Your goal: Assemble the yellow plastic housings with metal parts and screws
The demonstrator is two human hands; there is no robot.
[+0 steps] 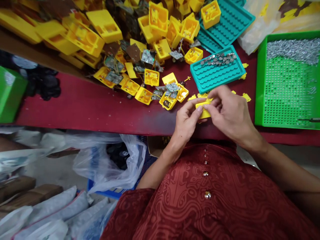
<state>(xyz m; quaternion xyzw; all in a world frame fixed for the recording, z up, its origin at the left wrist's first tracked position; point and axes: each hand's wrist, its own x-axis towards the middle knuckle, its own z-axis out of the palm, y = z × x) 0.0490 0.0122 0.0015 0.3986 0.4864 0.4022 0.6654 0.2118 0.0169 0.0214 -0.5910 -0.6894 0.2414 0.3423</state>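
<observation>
Close to the table's front edge, my left hand (pixel 187 117) is closed around the left side of a small yellow plastic case (pixel 205 112) with a patch of tiny holes. My right hand (pixel 228 111) pinches the same case at its upper right, thumb on top and fingers curled behind. The fingers hide part of the case. Small yellow plastic pieces (pixel 246 97) lie just beyond and beside my hands. Left of them sit open yellow cases (pixel 168 101) with circuit boards (pixel 172 87) and thin wires. A teal tray (pixel 217 78) holding silver button cells (pixel 220 59) lies just behind my hands.
A heap of yellow housings (pixel 105 26) fills the back left. More teal trays (pixel 228 23) are stacked behind. On the right stands a green perforated basket (pixel 258 83) with many screws (pixel 292 50) and a dark thin tool (pixel 308 120). Below the table is a plastic-lined blue crate (pixel 110 193).
</observation>
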